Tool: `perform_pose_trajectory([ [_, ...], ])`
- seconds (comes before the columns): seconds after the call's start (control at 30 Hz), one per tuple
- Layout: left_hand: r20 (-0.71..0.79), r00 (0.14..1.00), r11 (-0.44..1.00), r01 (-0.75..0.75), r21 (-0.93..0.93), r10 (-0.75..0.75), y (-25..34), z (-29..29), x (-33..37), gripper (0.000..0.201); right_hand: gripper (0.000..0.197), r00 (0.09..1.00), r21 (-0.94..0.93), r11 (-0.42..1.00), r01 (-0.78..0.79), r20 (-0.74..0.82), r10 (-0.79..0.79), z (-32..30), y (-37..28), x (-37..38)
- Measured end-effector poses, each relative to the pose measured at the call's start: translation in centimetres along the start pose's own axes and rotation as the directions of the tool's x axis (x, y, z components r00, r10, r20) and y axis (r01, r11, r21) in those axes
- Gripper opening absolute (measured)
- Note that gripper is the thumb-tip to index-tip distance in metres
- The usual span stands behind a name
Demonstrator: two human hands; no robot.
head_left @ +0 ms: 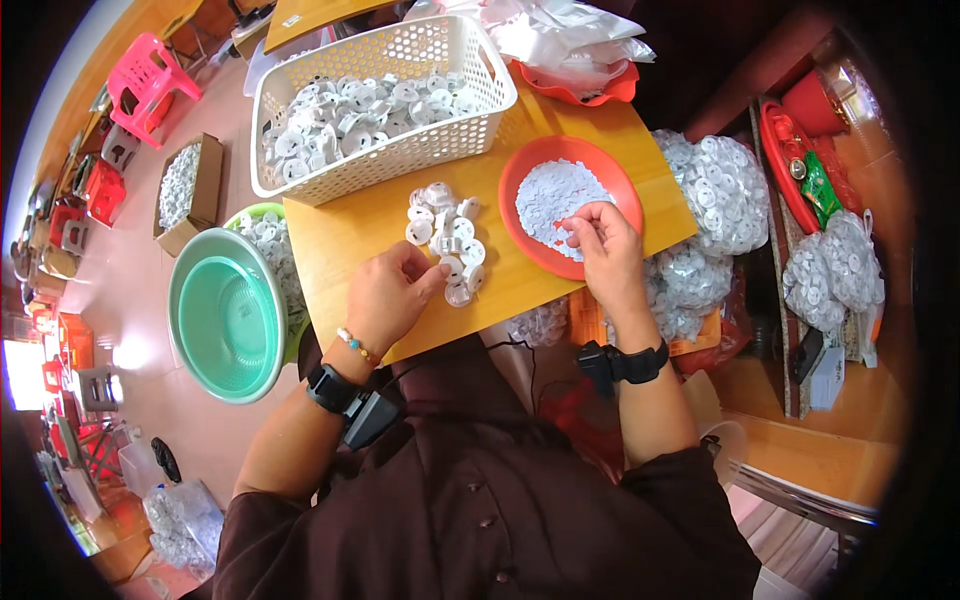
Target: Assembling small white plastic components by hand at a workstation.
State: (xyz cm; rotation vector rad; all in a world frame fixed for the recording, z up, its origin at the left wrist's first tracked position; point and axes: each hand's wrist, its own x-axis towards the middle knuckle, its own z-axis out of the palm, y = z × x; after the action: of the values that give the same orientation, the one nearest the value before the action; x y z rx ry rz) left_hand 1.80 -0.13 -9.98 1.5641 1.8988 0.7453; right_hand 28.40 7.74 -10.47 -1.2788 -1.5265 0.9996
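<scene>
On the yellow wooden table [335,235] lies a small heap of white round plastic parts [462,229]. My left hand [384,298] is at the near left side of this heap, its thumb and fingers pinched together beside the closest parts. What it grips, if anything, I cannot make out. To the right is a red plate [627,190] with many small flat pale pieces [558,196] spread in it. Over the plate's right side reaches my right hand [614,262], thumb and fingertips closed together at the pieces. Anything between those fingertips is too small to name.
A white perforated basket [400,170] full of similar parts stands at the table's far side. Beside it, plastic bags [560,35] lie in a red dish. Green basins [228,320] stand left of the table, stuffed clear bags [722,195] to its right.
</scene>
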Motion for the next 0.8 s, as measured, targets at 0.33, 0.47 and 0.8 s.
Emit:
perform_pose_trajectory([
  [0.33,-0.088,0.996,0.969,0.013,-0.248,-0.036,-0.9,0.0,-0.2,0.029,0.006,0.997,0.137,0.988,-0.070,0.052,0.064,0.0,-1.0,-0.5],
  [0.47,0.034,0.997,0.997,0.066,-0.045,-0.065,-0.5,0.2,-0.1,0.026,0.006,0.999,0.218,0.976,-0.010,0.036,0.002,0.7,-1.3,-1.3],
  [0.8,0.417,0.908,0.317,0.385,-0.867,0.036,1.8,-4.0,-4.0,0.012,0.010,0.958,0.101,0.994,0.030,0.282,-0.058,1.2,-7.4,-4.6],
])
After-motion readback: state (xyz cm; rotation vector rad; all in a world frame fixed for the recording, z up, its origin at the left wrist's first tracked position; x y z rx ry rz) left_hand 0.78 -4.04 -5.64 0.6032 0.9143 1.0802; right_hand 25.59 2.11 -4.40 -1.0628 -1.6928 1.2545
